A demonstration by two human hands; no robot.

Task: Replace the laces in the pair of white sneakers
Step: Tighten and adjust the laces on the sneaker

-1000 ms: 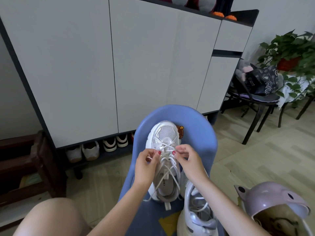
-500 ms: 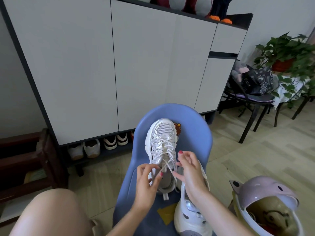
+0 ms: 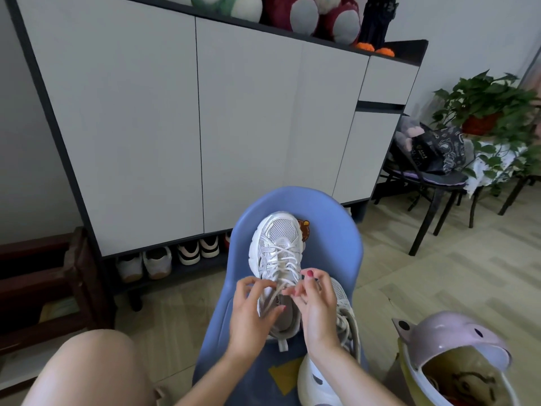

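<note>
behind stands a white cabinet (image 3: 140, 118) with shoes under it; on the blue chair (image 3: 345, 247) lies one white sneaker (image 3: 276, 253). the left hand (image 3: 251, 315) and right hand (image 3: 317, 306) each pinch its lace (image 3: 282, 260) near the tongue, and the second sneaker (image 3: 344, 315) lies just right

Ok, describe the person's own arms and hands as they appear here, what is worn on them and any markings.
Both forearms are bare, with no sleeves in view. The left hand and the right hand wear no gloves, and no rings, watch or bracelets show. The fingernails are painted red or dark pink, plainest on the right hand's fingertips and on the left thumb. No other markings can be made out.
</note>
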